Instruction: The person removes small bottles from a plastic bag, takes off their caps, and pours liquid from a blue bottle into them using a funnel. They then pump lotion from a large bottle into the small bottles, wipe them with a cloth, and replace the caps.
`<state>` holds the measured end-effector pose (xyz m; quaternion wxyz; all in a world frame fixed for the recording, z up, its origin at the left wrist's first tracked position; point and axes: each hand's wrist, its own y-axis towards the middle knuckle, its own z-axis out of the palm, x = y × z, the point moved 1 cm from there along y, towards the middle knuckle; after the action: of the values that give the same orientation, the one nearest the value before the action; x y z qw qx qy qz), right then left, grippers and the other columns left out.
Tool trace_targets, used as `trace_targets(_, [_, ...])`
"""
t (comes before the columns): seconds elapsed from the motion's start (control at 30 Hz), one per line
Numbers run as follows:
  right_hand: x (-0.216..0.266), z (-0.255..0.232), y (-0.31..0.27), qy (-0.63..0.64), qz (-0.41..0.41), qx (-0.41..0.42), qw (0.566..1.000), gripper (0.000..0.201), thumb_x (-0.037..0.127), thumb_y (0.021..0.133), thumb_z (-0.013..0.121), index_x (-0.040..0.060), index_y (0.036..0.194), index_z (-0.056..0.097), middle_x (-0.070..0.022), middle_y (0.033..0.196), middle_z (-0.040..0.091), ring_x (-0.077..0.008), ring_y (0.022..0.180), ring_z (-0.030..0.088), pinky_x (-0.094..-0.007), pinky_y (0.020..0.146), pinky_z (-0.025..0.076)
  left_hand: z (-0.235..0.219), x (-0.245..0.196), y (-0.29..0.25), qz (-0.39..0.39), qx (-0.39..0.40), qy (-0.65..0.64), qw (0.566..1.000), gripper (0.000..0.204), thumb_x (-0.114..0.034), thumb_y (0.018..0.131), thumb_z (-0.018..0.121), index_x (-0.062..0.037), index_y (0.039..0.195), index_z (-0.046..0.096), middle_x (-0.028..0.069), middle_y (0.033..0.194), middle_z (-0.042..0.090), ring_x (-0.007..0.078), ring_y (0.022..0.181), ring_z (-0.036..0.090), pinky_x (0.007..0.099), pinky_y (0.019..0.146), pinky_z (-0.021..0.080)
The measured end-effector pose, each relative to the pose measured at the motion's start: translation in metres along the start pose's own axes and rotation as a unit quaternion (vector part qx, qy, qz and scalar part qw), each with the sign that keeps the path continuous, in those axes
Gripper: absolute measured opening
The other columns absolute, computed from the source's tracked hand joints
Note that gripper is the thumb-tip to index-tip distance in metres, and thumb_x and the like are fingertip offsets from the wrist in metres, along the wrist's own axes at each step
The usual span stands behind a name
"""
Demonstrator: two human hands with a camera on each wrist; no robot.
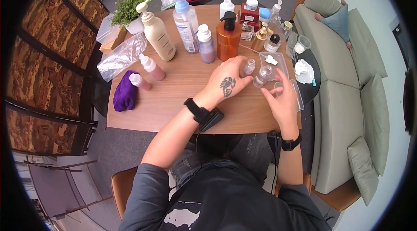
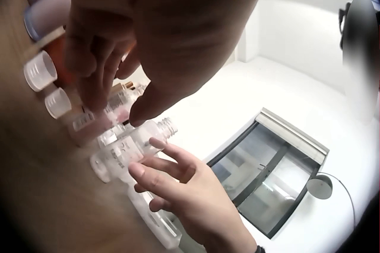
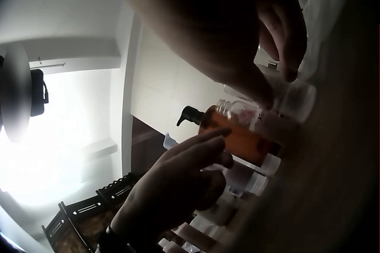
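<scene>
Two small clear bottles with bare threaded necks stand close together on the table, between the hands. My left hand (image 1: 226, 78), with a dark tattoo on its back, hovers by the farther bottle (image 1: 249, 67), which has a pinkish tint. Its thumb and fingers are spread apart around that bottle's side. The nearer clear bottle (image 1: 262, 77) stands upright beside my right hand (image 1: 284, 100). In the left wrist view, the right hand's fingertips (image 2: 138, 170) are right at this clear bottle (image 2: 122, 157). Two small white caps (image 2: 40, 71) stand near the left fingers.
An amber pump bottle (image 1: 228, 42), a purple-tinted bottle (image 1: 206, 46) and taller pump bottles (image 1: 158, 35) stand behind. Two pink bottles (image 1: 152, 67) and a purple cloth (image 1: 125, 91) lie to the left. At right are clear trays (image 1: 296, 96) and crumpled white tissue (image 1: 303, 70).
</scene>
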<state>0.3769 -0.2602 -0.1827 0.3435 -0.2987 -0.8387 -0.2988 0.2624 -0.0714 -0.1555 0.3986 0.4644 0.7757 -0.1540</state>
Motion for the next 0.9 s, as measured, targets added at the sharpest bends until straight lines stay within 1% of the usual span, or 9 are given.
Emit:
trace_targets(0.1, [0.009, -0.011, -0.010, 0.011, 0.019, 0.000, 1.000, 0.075, 0.006, 0.081, 0.085, 0.0095, 0.149, 0.054, -0.0133, 0.125, 0.067, -0.0168, 0.077, 0.069, -0.0334, 0.071, 0.056, 0.018, 0.014, 0.012, 0.039, -0.057, 0.022, 0.997, 0.042, -0.022, 0.081, 0.084, -0.0008, 0.115, 0.071, 0.0142, 0.081, 0.067, 0.0307, 0.078, 0.068, 0.0407, 0.073, 0.054])
trace_targets(0.2, [0.014, -0.018, -0.021, 0.019, 0.028, -0.010, 0.999, 0.071, 0.003, 0.083, 0.082, 0.0094, 0.148, 0.055, -0.0115, 0.124, 0.067, -0.0138, 0.077, 0.067, -0.0286, 0.065, 0.054, 0.010, 0.002, 0.007, 0.042, -0.077, -0.028, 0.996, 0.031, -0.019, 0.081, 0.082, 0.0001, 0.104, 0.072, 0.0122, 0.081, 0.065, 0.0287, 0.073, 0.064, 0.0399, 0.070, 0.053])
trace_targets(0.3, [0.018, -0.023, -0.028, 0.036, 0.012, -0.030, 0.999, 0.063, 0.000, 0.085, 0.078, 0.0078, 0.145, 0.059, -0.0103, 0.123, 0.068, -0.0110, 0.077, 0.066, -0.0250, 0.062, 0.053, -0.008, -0.003, -0.014, 0.059, -0.062, -0.017, 0.996, 0.030, -0.021, 0.081, 0.079, -0.0014, 0.101, 0.069, 0.0153, 0.096, 0.069, 0.0332, 0.080, 0.069, 0.0425, 0.078, 0.056])
trace_targets(0.4, [0.018, -0.022, -0.033, 0.056, 0.002, -0.029, 0.998, 0.053, -0.003, 0.087, 0.075, 0.0058, 0.139, 0.064, -0.0096, 0.122, 0.069, -0.0094, 0.077, 0.065, -0.0233, 0.061, 0.052, -0.038, 0.005, -0.047, 0.063, -0.064, 0.004, 0.996, 0.032, -0.021, 0.080, 0.080, -0.0003, 0.102, 0.069, 0.0130, 0.092, 0.065, 0.0308, 0.076, 0.066, 0.0408, 0.074, 0.055])
trace_targets(0.53, [0.020, -0.014, -0.034, 0.080, -0.009, -0.012, 0.997, 0.041, -0.005, 0.089, 0.072, 0.0041, 0.129, 0.070, -0.0090, 0.120, 0.070, -0.0090, 0.077, 0.065, -0.0227, 0.062, 0.050, -0.079, 0.035, -0.070, -0.012, -0.084, -0.005, 0.996, 0.032, -0.018, 0.079, 0.082, 0.0021, 0.102, 0.071, 0.0127, 0.091, 0.065, 0.0200, 0.062, 0.064, 0.0361, 0.063, 0.053])
trace_targets(0.6, [0.022, -0.006, -0.033, 0.094, -0.024, 0.003, 0.995, 0.039, -0.006, 0.089, 0.070, 0.0041, 0.127, 0.071, -0.0089, 0.120, 0.070, -0.0095, 0.078, 0.065, -0.0231, 0.062, 0.050, -0.091, 0.054, -0.076, -0.075, -0.104, -0.015, 0.992, 0.033, -0.017, 0.080, 0.082, 0.0029, 0.104, 0.071, 0.0130, 0.092, 0.066, 0.0196, 0.063, 0.064, 0.0356, 0.063, 0.053])
trace_targets(0.7, [0.036, 0.009, -0.028, 0.102, -0.061, 0.035, 0.992, 0.039, -0.007, 0.089, 0.069, 0.0042, 0.127, 0.072, -0.0094, 0.121, 0.069, -0.0105, 0.082, 0.067, -0.0239, 0.064, 0.051, -0.099, 0.068, -0.082, -0.091, -0.133, 0.003, 0.987, 0.034, -0.018, 0.081, 0.082, 0.0032, 0.105, 0.071, 0.0136, 0.094, 0.068, 0.0204, 0.063, 0.064, 0.0359, 0.064, 0.054])
trace_targets(0.77, [0.052, 0.016, -0.021, 0.111, -0.080, 0.061, 0.989, 0.042, -0.008, 0.089, 0.068, 0.0045, 0.129, 0.071, -0.0110, 0.122, 0.069, -0.0121, 0.090, 0.069, -0.0244, 0.067, 0.053, -0.099, 0.071, -0.084, -0.099, -0.131, -0.003, 0.986, 0.034, -0.018, 0.082, 0.082, 0.0028, 0.106, 0.071, 0.0144, 0.097, 0.070, 0.0215, 0.065, 0.066, 0.0363, 0.065, 0.054])
trace_targets(0.9, [0.077, 0.024, 0.008, 0.137, -0.114, 0.071, 0.981, 0.044, -0.009, 0.090, 0.068, 0.0032, 0.132, 0.069, -0.0116, 0.122, 0.068, -0.0136, 0.097, 0.070, -0.0242, 0.071, 0.055, -0.097, 0.079, -0.085, -0.097, -0.129, -0.016, 0.987, 0.034, -0.019, 0.083, 0.081, 0.0014, 0.108, 0.071, 0.0159, 0.102, 0.072, 0.0246, 0.069, 0.069, 0.0381, 0.068, 0.056])
